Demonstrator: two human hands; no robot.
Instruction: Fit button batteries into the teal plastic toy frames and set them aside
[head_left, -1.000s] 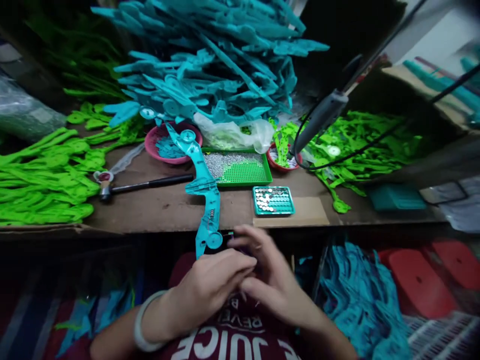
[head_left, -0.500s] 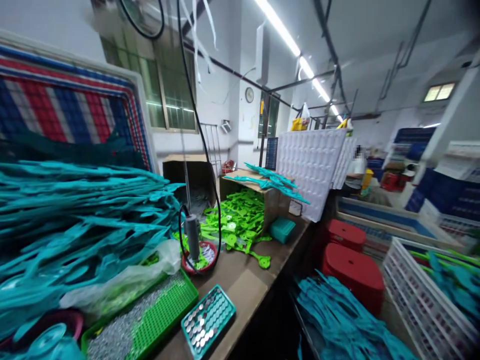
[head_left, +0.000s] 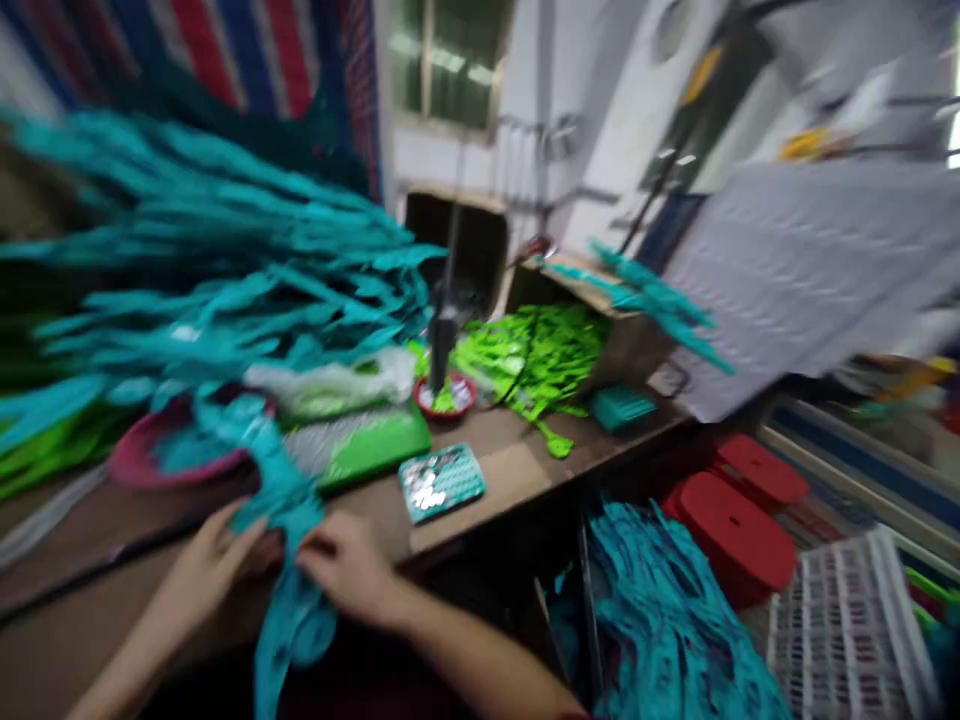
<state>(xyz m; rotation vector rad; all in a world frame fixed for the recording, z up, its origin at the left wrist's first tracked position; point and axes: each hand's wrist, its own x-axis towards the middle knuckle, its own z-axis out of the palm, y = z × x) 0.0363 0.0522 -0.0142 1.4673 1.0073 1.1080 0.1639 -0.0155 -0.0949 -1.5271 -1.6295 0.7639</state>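
The picture is smeared by motion. Both hands are on a long teal plastic part (head_left: 285, 540) that lies across the front edge of the wooden bench (head_left: 517, 470). My left hand (head_left: 206, 565) rests on its left side, fingers bent around it. My right hand (head_left: 349, 570) grips its right side with curled fingers. The part's lower end hangs over the bench edge toward me.
A big heap of teal parts (head_left: 210, 260) fills the left. Behind the hands are a pink bowl (head_left: 150, 460), a green tray (head_left: 367, 445), a small teal tray of metal discs (head_left: 441, 482), a red bowl (head_left: 444, 398) and green parts (head_left: 532, 360). Red stools (head_left: 731, 530) and a white crate (head_left: 847, 620) stand at right.
The camera swung up to the room and has come back down. My hands, which worked close to my chest a second ago, now hold the teal part on the bench.
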